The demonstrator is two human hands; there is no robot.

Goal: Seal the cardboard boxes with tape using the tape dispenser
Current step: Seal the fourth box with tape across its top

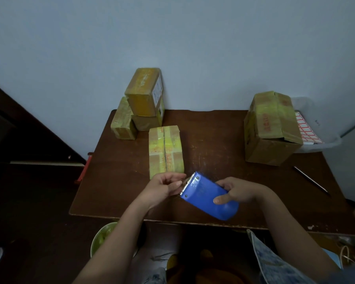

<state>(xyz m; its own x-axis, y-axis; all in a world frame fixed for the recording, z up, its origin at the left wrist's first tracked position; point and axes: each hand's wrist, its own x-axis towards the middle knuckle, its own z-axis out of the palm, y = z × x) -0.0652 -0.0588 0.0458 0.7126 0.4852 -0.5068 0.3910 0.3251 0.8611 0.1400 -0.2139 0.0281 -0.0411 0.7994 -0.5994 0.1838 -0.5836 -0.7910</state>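
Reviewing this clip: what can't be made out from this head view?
- Tape roll: hidden inside the blue tape dispenser, held by the right hand.
- Tape end: the left hand pinches at the serrated blade; the strip itself is too faint to confirm.
- Label print on the top stacked box: too small.
- Red-grid label sheet: partly hidden behind the large box.
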